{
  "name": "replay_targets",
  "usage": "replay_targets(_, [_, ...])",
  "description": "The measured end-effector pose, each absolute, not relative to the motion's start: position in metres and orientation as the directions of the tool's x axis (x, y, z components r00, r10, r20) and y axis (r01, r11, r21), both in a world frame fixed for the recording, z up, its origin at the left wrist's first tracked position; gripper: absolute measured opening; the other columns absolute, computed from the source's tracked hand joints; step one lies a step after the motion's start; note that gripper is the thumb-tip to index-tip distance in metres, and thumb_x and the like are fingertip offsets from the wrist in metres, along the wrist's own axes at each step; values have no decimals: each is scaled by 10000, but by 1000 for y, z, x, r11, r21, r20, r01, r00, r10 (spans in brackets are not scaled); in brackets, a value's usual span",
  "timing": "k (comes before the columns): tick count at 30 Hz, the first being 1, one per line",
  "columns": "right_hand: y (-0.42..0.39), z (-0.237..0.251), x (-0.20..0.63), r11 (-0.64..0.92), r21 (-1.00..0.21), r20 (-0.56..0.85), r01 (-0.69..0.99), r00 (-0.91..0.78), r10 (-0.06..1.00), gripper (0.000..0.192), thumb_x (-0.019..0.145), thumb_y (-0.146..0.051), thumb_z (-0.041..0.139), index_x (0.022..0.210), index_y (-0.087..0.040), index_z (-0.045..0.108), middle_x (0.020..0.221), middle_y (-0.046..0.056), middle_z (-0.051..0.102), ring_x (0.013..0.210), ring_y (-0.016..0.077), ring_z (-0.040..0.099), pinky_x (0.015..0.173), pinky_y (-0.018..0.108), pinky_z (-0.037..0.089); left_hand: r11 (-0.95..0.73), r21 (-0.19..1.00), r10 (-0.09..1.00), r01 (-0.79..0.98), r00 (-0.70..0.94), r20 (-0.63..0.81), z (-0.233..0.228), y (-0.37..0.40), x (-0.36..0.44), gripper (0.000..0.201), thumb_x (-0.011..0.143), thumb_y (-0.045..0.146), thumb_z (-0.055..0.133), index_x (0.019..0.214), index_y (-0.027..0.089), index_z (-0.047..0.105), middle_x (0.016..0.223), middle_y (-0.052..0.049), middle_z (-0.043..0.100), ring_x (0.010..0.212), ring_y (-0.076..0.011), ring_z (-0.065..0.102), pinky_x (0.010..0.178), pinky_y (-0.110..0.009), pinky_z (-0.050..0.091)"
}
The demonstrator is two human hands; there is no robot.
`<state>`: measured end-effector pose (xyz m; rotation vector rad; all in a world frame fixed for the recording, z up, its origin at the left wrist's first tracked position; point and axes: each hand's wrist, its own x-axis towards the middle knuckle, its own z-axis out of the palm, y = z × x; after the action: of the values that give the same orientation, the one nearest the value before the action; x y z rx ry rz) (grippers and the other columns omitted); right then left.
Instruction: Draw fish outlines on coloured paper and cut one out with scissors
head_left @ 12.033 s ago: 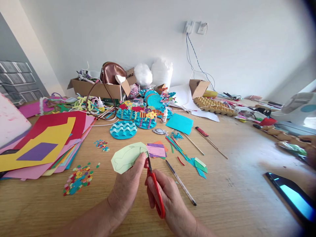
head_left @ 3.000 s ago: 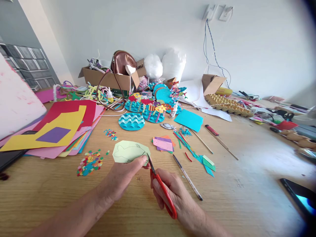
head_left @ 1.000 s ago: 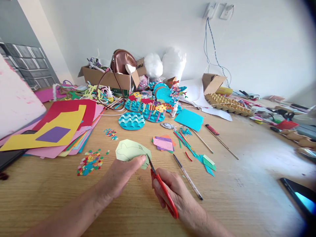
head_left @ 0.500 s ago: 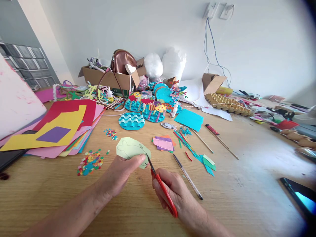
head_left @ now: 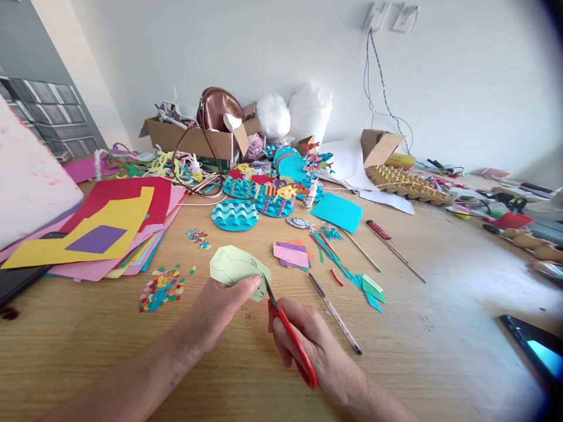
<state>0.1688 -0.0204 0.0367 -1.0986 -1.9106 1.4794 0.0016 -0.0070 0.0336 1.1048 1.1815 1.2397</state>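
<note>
Pinched between the thumb and fingers of my left hand is a pale green piece of paper with a fish outline drawn on it. My right hand grips red-handled scissors. Their dark blades meet the paper's right edge, close to my left thumb. Just beyond the hands lies a small stack of coloured paper pieces, a pink one on top with a drawn outline. A pen rests right of the scissors. Left of the paper are a pile of paper dots and small coloured scraps.
Coloured sheets are stacked at the left. Behind stand blue wavy paper crafts, a glue bottle and a cardboard box. On the right are a box cutter, wooden sticks, an egg tray and a phone.
The green paper and my left hand have shifted slightly to the right. The scissor blades still touch the paper's right edge, and my right hand keeps its grip.
</note>
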Motion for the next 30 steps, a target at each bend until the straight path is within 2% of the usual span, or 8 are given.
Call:
replay_targets(7, [-21,36,168,77,-954,-103,290,-556,825,456,899,-574,360,625,-209,366,508,-61,377,456,80,341,421,192,277,17,997,1000,-77,-2,-17,35,-9,3,188,753,346,580,837,200,664,857,-8,672,836,-187,583,783,-263,454])
replay_targets(16, [-19,34,171,131,-940,-69,317,-549,833,387,919,-442,386,611,-211,341,499,-67,342,456,77,325,433,200,252,29,995,1000,-100,9,-29,32,-9,1,170,759,338,587,839,199,645,857,-8,670,840,-192,597,780,-273,457])
replay_targets(22, [-19,34,171,158,-924,-60,347,-541,839,381,903,-431,416,599,-214,339,479,-65,333,463,86,338,438,210,243,61,994,998,-90,5,-61,37,-9,2,170,735,341,583,811,197,633,844,-15,676,843,-209,612,758,-281,468])
replay_targets(30, [-19,33,170,160,-927,-46,339,-526,849,372,890,-407,432,585,-217,335,481,-67,319,458,86,318,439,216,234,37,994,999,-101,27,-34,35,-8,-1,166,758,356,595,814,206,636,845,-3,669,832,-196,596,768,-274,465])
